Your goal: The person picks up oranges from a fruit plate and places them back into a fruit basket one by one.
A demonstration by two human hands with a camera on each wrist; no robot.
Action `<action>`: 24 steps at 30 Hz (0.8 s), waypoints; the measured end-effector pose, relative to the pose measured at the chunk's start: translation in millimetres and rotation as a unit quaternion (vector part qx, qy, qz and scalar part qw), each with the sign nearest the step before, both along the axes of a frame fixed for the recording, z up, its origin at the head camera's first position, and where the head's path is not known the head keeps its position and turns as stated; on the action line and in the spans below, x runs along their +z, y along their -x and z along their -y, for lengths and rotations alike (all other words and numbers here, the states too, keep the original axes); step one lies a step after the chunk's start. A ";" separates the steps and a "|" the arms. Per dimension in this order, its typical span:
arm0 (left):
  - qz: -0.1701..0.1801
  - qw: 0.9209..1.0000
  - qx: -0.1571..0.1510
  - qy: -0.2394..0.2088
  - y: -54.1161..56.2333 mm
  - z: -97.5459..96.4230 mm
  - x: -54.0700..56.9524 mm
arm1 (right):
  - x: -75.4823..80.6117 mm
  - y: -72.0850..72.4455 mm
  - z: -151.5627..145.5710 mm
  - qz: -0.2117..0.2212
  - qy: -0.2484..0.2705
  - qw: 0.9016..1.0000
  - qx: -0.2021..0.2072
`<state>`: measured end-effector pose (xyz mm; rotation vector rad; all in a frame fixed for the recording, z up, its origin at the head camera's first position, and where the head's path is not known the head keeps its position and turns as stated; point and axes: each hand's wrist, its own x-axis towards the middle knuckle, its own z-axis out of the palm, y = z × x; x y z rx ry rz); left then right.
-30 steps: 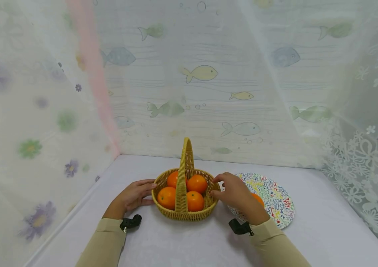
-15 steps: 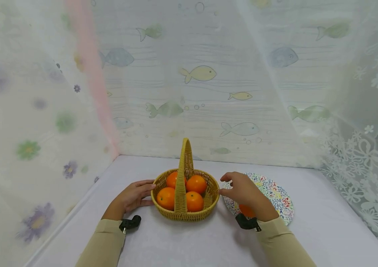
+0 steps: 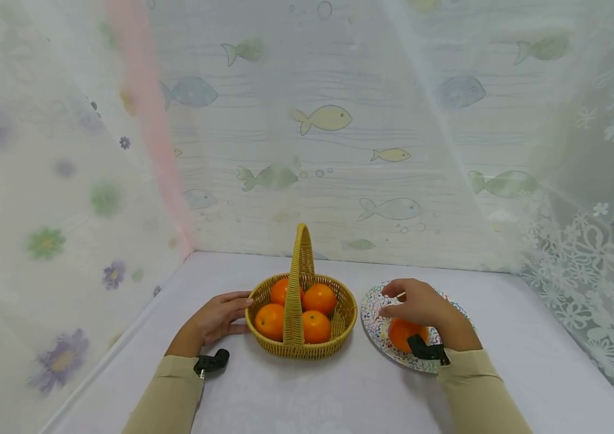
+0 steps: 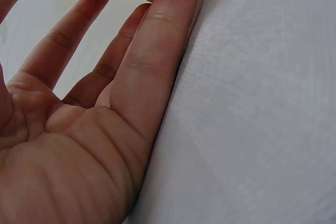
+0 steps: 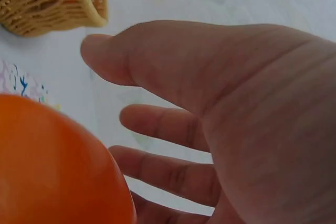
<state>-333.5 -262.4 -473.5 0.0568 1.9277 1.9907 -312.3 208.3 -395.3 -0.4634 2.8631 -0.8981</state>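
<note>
A yellow wicker basket (image 3: 307, 351) with a tall handle stands upright in the middle of the table, holding several oranges (image 3: 270, 322). My left hand (image 3: 219, 319) rests at the basket's left side. In the left wrist view, its extended fingers (image 4: 142, 61) reach the wicker. To the right lies a round plate (image 3: 374, 307) with a multicoloured pattern, bearing one orange (image 3: 405, 337). Over this plate hovers my right hand (image 3: 421, 307), its fingers loosely bent and apart. The right wrist view shows the orange beside these fingers, with nothing between thumb and fingers; contact is unclear.
A white cloth covers the table (image 3: 296, 398). Behind it hangs a pale curtain (image 3: 339, 175) printed with fish, and a floral curtain (image 3: 68, 271) is at the left. White lace (image 3: 589, 265) hangs on the right side.
My right hand has left the basket's right rim and moved right, over the plate, uncovering more of its orange. The left hand and the basket have stayed nearly in place.
</note>
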 end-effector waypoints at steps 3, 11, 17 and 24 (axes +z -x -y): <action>0.000 1.000 -0.001 0.000 0.1 0.3 0.3 | -0.9 1.2 -8.6 0.013 0.002 1.000 -0.004; -0.003 1.000 -0.007 0.000 0.3 0.2 1.2 | -1.0 -0.6 -29.1 0.052 0.009 0.999 0.005; -0.002 1.000 -0.008 0.000 -1.4 0.2 1.8 | 2.8 -7.9 -37.8 0.078 0.001 0.997 0.023; -0.001 1.000 -0.002 0.001 -1.3 0.1 0.5 | 3.1 -9.6 -37.8 0.151 0.017 0.988 0.030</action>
